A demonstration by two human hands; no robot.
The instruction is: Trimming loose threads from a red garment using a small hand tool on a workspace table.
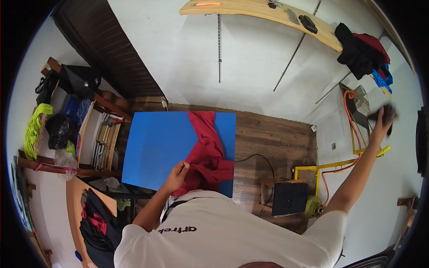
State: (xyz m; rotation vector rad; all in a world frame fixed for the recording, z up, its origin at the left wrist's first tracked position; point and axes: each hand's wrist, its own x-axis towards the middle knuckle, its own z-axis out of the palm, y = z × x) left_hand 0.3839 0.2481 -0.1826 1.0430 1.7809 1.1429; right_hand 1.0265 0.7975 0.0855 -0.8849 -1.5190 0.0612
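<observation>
A dark red garment (pixel 205 152) lies rumpled along the right side of a blue board (pixel 156 143), its near part against my body. My left hand (pixel 177 175) is at the garment's left edge, with its fingers curled and the thumb against the cloth. My right arm stretches far out to the right. Up by the wall, my right hand (pixel 383 121) grips a dark object (pixel 389 117), blurred by motion, whose kind I cannot make out.
Beside my right arm are a yellow metal frame (pixel 317 167), an orange hose (pixel 346 107) and a black panel (pixel 289 198). A wooden shelf (pixel 263 18) with dark clothes (pixel 357 49) runs along the wall. Bags and a rack (pixel 105 138) stand left.
</observation>
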